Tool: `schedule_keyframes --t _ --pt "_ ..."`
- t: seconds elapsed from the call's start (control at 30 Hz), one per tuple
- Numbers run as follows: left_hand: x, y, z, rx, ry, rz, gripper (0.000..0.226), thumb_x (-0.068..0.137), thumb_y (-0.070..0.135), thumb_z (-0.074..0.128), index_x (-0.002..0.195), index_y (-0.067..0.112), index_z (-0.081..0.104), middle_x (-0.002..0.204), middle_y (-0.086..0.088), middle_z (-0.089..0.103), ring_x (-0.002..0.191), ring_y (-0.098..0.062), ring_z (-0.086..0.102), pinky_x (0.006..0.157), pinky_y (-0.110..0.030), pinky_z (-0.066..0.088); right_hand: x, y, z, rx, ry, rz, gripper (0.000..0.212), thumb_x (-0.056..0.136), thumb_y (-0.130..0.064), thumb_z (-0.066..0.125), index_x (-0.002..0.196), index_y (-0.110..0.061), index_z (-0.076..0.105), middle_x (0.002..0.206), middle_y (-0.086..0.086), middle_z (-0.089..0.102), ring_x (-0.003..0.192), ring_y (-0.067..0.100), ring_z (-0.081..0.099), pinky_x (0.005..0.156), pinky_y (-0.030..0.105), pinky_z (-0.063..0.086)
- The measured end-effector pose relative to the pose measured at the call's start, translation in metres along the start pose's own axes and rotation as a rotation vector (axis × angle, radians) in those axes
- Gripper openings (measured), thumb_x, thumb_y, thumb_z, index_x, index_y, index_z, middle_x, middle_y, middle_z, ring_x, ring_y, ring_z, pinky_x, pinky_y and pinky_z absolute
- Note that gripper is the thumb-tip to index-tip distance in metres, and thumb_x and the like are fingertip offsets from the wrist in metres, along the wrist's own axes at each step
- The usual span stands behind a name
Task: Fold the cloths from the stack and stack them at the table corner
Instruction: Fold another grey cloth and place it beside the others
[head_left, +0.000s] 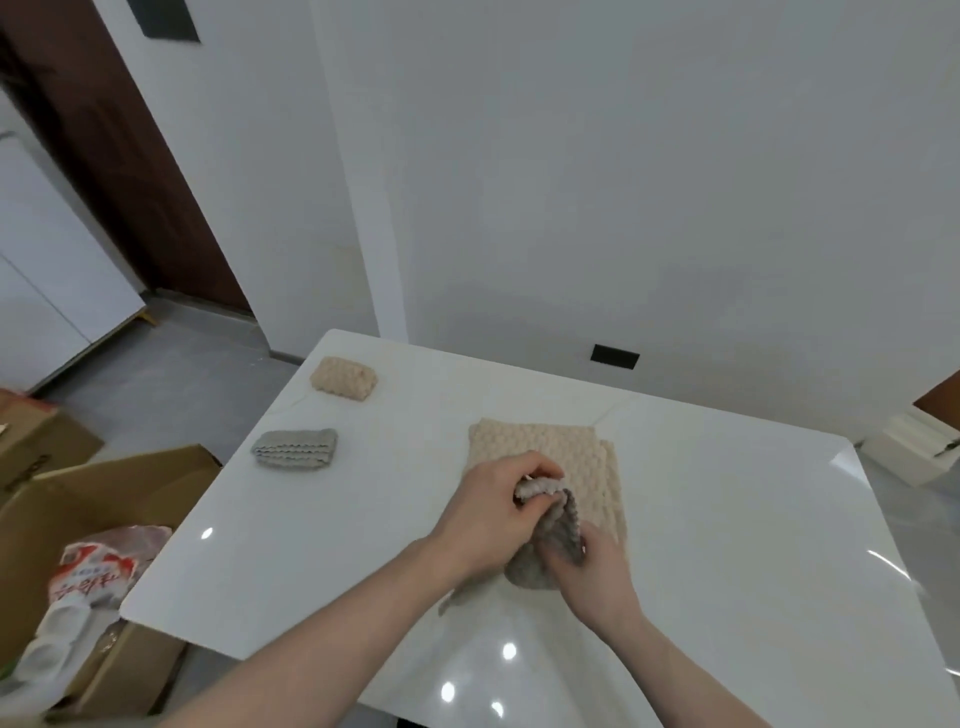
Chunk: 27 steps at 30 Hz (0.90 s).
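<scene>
A grey textured cloth (540, 566) is bunched up in mid-table, held by both hands. My left hand (488, 512) pinches its upper edge; my right hand (597, 571) grips its lower right part. Under and behind it lies a flat stack of beige waffle cloths (545, 447). A folded beige cloth (344, 378) sits at the far left corner of the white table (727, 519). A folded grey cloth (295, 449) lies nearer, along the left edge.
Open cardboard boxes (104, 499) stand on the floor left of the table, one holding a printed plastic bag (96, 571). A white wall runs behind the table with a black socket (615, 356). A white box (914, 447) sits at the right.
</scene>
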<state>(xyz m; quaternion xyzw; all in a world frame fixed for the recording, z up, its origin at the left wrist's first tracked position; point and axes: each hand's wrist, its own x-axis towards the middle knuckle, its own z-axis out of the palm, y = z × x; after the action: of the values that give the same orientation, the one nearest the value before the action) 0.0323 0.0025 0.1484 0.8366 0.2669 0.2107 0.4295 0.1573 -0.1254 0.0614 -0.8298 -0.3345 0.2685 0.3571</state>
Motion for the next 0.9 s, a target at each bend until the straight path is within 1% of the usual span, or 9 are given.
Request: schedule_keyframes --t 0.07,0.17,0.37,0.47,0.57,0.67,0.73,0.83,0.9 --pt "-0.013 0.014 0.001 -0.004 0.056 -0.028 0.020 0.093 0.024 0.069 0.110 0.035 0.072 0.105 0.025 0.072 0.098 0.007 0.064 0.088 -0.010 0.046 -0.012 0.000 -0.011 0.021 -0.030 -0.009 0.020 0.091 -0.037 0.066 0.074 -0.027 0.064 0.072 -0.007 0.070 0.066 0.003 0.062 0.066 0.036 0.056" --pt "-0.034 0.023 -0.001 0.030 0.137 -0.061 0.021 0.095 0.024 0.069 0.112 0.036 0.073 0.110 0.026 0.072 0.105 0.005 0.065 0.095 -0.017 0.050 -0.032 0.005 -0.032 0.039 -0.031 -0.057 0.024 0.095 -0.029 0.066 0.071 -0.024 0.062 0.066 -0.008 0.067 0.062 0.003 0.059 0.054 0.017 0.042" --pt "-0.081 0.016 -0.008 0.197 0.206 -0.167 0.028 0.099 0.020 0.061 0.119 0.038 0.070 0.115 0.025 0.068 0.111 0.000 0.060 0.099 -0.027 0.050 -0.066 0.026 -0.078 0.038 -0.052 -0.096 0.019 0.090 -0.016 0.067 0.081 -0.032 0.072 0.075 -0.020 0.071 0.072 -0.002 0.064 0.060 0.012 0.044" --pt "-0.101 0.016 -0.010 0.264 0.197 -0.197 0.027 0.101 0.018 0.058 0.117 0.037 0.069 0.107 0.022 0.065 0.108 -0.004 0.057 0.095 -0.027 0.046 -0.078 0.031 -0.097 0.006 -0.046 -0.106 0.026 0.088 -0.012 0.062 0.083 -0.035 0.075 0.078 -0.020 0.073 0.074 -0.002 0.066 0.064 0.017 0.049" --pt "-0.110 0.016 -0.011 0.320 0.181 -0.208 0.020 0.102 0.021 0.059 0.111 0.035 0.070 0.096 0.024 0.060 0.101 -0.006 0.055 0.087 -0.026 0.044 -0.082 0.033 -0.108 -0.034 -0.041 -0.136 0.030 0.088 -0.008 0.059 0.085 -0.034 0.075 0.080 -0.017 0.073 0.074 -0.001 0.064 0.064 0.017 0.047" --pt "-0.106 0.017 -0.014 0.353 0.166 -0.200 0.013 0.102 0.029 0.058 0.105 0.035 0.069 0.093 0.021 0.064 0.096 -0.005 0.055 0.079 -0.025 0.043 -0.080 0.029 -0.116 -0.077 0.006 -0.183 0.025 0.091 -0.013 0.060 0.093 -0.033 0.074 0.091 -0.016 0.070 0.086 0.000 0.064 0.074 0.026 0.050" --pt "-0.098 0.019 -0.017 0.331 0.176 -0.213 0.010 0.102 0.030 0.059 0.100 0.033 0.069 0.090 0.018 0.068 0.091 -0.006 0.059 0.075 -0.027 0.044 -0.076 0.025 -0.119 -0.113 0.028 -0.209 0.019 0.095 -0.017 0.059 0.093 -0.030 0.073 0.093 -0.010 0.068 0.088 0.009 0.063 0.077 0.032 0.051" --pt "-0.082 0.026 -0.025 0.250 0.226 -0.244 0.010 0.100 0.028 0.062 0.092 0.029 0.069 0.084 0.016 0.070 0.083 -0.002 0.062 0.072 -0.027 0.044 -0.068 0.016 -0.124 -0.158 0.044 -0.235 0.027 0.100 -0.024 0.055 0.076 -0.033 0.063 0.086 -0.001 0.063 0.082 0.020 0.060 0.069 0.034 0.045" --pt "-0.075 0.033 -0.032 0.221 0.255 -0.232 0.010 0.099 0.028 0.063 0.091 0.029 0.069 0.084 0.016 0.070 0.082 -0.004 0.063 0.074 -0.029 0.047 -0.063 0.008 -0.128 -0.177 0.069 -0.258 0.031 0.102 -0.028 0.054 0.072 -0.033 0.059 0.085 0.000 0.062 0.081 0.022 0.059 0.069 0.036 0.044"
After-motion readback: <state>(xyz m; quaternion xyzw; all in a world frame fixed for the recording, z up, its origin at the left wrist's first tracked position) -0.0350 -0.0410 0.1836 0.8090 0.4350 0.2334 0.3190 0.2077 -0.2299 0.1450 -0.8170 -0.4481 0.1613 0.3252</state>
